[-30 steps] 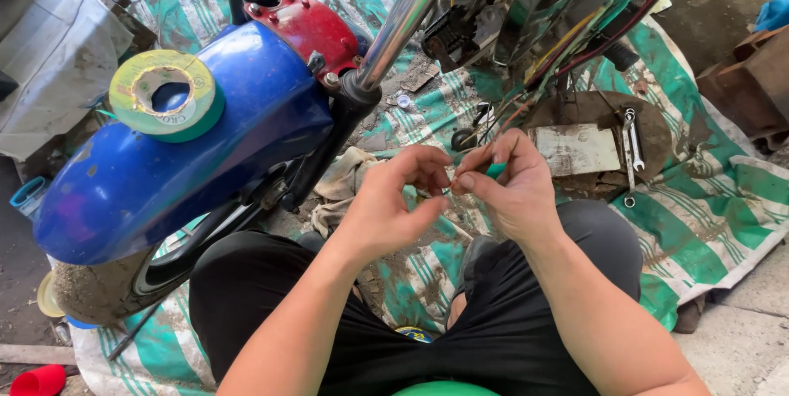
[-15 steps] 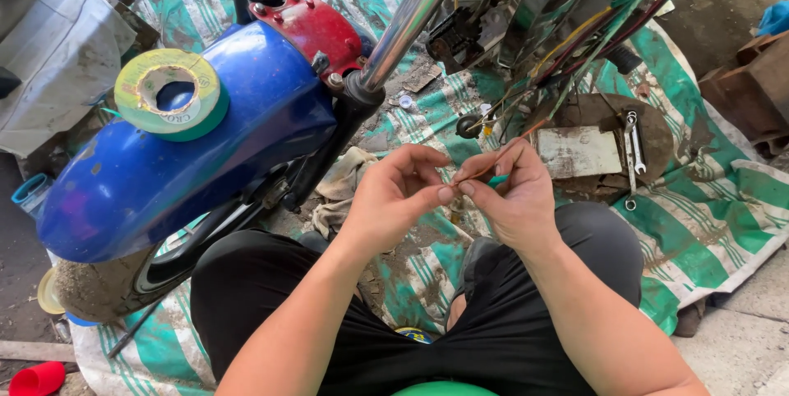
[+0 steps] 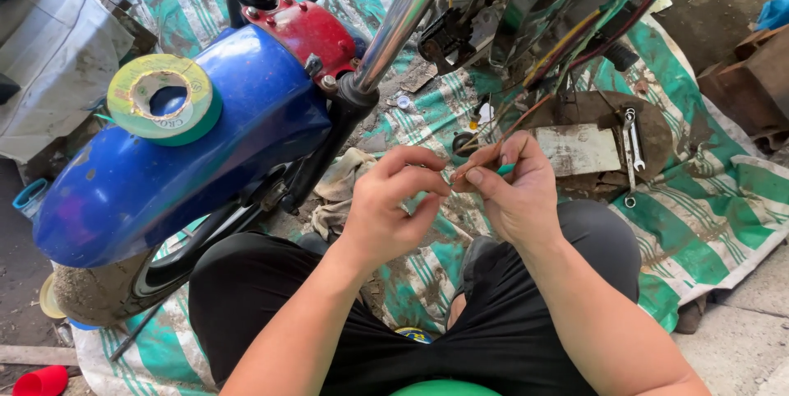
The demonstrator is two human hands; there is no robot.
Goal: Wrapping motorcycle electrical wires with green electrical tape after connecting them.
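Two hands, left hand (image 3: 390, 211), right hand (image 3: 514, 191), pinching thin wire (image 3: 493, 168), green tape roll (image 3: 163, 100) on blue fender (image 3: 189, 166)

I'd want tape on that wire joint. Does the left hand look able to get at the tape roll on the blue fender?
Probably yes: the tape roll lies open on the fender, nothing between, though the left hand is pinching a wire.

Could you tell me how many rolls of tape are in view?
1: a green and yellow roll of tape lying flat on top of the blue fender, to the left of the hands. Others may be hidden under the motorbike's parts.
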